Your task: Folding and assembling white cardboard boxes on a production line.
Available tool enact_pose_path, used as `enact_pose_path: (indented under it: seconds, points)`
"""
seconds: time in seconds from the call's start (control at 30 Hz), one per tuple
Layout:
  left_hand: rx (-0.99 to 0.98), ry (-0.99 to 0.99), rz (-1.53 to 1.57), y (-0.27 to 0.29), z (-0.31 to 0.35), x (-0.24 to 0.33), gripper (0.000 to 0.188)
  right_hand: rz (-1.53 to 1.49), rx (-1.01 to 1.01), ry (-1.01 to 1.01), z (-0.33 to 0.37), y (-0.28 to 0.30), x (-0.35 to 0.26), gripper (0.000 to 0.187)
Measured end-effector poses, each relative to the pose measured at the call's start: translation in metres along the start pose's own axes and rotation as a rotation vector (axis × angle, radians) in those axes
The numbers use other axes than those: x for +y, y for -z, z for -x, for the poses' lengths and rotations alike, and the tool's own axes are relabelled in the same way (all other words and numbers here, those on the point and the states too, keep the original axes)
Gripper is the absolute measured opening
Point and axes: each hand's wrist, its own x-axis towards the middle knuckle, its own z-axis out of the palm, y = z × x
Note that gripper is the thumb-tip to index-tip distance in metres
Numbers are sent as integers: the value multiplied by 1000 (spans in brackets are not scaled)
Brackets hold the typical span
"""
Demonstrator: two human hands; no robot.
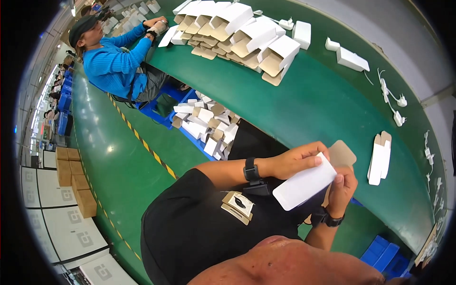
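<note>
Past bare skin [289,263], a white carton [304,185] sits between left hand [302,159] and right hand [343,187], both gripping it.

One fisheye view, from the head; looking down, near the hands [300,160], wide across the worktable [304,107]

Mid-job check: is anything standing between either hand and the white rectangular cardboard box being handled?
Nothing visible does: the left hand and right hand both touch the white rectangular cardboard box directly. The flattened white cardboard carton lies apart on the long green tabletop, off to the right, not between them.
</note>
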Motion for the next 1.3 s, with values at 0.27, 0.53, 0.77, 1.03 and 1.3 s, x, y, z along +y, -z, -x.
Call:
enact_pose_path:
  seconds: [0.27, 0.53, 0.77, 1.03, 1.3]
  points:
    - [234, -43, 22, 1, 10, -20, 41, 106, 187, 109, -13, -48, -8, 38]
    - [262, -171, -195, 18, 13, -5, 76, 70, 22, 44, -36, -41, -17, 13]
    - [145, -248, -348, 18, 15, -10, 81, 74, 143, -20, -21, -39, -20, 18]
    - [150, -257, -398, 21, 22, -13, 77, -25, 122, -74, -19, -38, -17, 16]
    - [129, -180, -351, 21, 19, -14, 72, -79, 61, -165, -17, -27, -13, 19]
